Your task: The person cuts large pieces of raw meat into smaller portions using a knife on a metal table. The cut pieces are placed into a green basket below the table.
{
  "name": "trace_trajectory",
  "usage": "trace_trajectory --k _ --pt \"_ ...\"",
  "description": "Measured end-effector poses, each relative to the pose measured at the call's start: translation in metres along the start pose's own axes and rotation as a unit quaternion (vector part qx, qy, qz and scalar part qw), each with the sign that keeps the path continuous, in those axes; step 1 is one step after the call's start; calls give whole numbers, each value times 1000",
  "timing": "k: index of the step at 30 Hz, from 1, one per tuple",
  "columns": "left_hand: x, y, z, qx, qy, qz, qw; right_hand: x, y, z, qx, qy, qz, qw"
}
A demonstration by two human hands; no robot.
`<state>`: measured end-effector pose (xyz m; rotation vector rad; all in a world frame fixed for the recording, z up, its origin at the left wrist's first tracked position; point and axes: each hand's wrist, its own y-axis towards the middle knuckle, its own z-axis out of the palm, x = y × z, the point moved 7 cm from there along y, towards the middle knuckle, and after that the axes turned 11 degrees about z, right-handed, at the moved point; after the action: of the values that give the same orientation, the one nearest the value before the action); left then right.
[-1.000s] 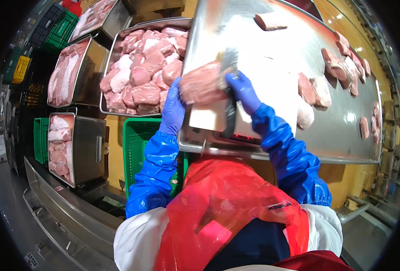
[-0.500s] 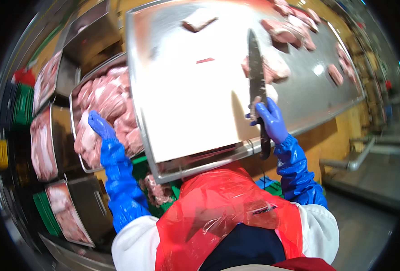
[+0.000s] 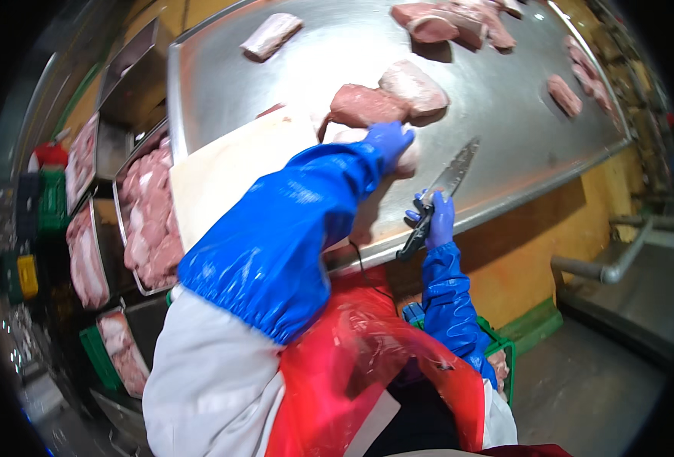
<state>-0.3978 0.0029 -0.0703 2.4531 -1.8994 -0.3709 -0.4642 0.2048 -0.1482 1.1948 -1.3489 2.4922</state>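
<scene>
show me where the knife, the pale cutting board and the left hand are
Knife [image 3: 454, 171]: head view, on the blade.
Pale cutting board [image 3: 230, 179]: head view, on its bare top.
Left hand [image 3: 391, 141]: head view, on the back of the glove.

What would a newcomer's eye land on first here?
First, the broad blue left sleeve reaches across the pale cutting board, with the gloved left hand at raw meat pieces. Next, the long knife in the right hand angles out over the steel table. The shiny red apron stands out at the lower middle.
</scene>
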Motion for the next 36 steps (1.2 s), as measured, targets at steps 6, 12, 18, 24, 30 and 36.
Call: trace_trajectory --k 6,12,18,24,30,36 --pt "26 22 21 -13 -552 -241 798 26 38 10 101 53 -84 990" --pt "21 -46 -84 -365 -765 -63 527 116 -41 113 150 -124 -201 960" --pt "-20 -252 -252 -557 -619 76 548 128 -163 295 305 -290 -264 868" --pt "-12 -401 -190 -612 -395 -178 661 17 -189 432 332 -500 -221 769" --pt "-38 -503 -209 -257 -353 -334 835 -67 -127 413 339 -552 -87 756" --pt "-15 -457 -153 -311 -355 -284 835 -30 -115 391 255 -476 -180 822"
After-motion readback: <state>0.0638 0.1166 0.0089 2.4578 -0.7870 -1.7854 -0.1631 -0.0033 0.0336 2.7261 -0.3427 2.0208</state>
